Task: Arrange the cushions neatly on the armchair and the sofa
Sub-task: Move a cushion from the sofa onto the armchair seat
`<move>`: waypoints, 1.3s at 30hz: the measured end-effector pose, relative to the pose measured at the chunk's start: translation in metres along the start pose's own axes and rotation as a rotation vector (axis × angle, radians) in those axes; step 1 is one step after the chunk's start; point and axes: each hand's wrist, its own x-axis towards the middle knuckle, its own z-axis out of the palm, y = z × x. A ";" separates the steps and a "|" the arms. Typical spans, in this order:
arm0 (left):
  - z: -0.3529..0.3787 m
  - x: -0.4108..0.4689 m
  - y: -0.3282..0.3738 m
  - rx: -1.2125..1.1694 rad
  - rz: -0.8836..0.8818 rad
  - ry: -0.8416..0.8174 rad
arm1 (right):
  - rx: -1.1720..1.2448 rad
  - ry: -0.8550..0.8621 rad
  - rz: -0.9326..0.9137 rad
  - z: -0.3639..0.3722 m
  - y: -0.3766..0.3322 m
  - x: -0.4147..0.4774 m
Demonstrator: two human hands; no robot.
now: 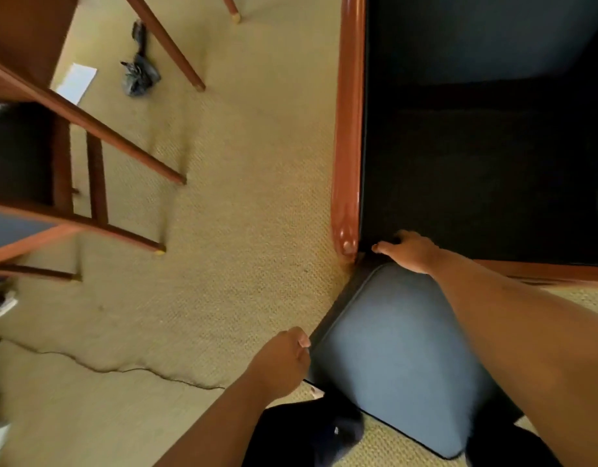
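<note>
We hold the cushion [402, 352] near us, low over the carpet [250, 230], its far corner against the near end of a glossy wooden rail [349, 129]. Our left hand [284, 360] grips its left edge, fingers curled tight on the dark side panel. Our right hand [408, 252] sits on the far edge, thumb pointing left and fingers bent over the rim into shadow – gripping it too. The cushion is a thick slab with rounded corners, its top a smooth blue-grey fabric and its sides darker. Right of the rail lies a matte black seat base [476, 180]. The carpet is beige with a coarse woven loop – a thin cable [122, 369] snakes across it at near left
</note>
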 end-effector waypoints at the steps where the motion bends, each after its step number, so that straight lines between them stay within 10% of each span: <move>1: 0.003 -0.001 0.002 -0.011 0.010 -0.010 | 0.006 0.005 0.006 -0.001 0.000 -0.012; 22: 0.061 -0.130 0.163 0.109 0.054 -0.249 | 0.036 0.072 -0.045 -0.003 0.143 -0.362; 39: -0.184 -0.219 0.348 -0.601 0.404 0.114 | 0.191 0.691 -0.834 -0.261 -0.035 -0.582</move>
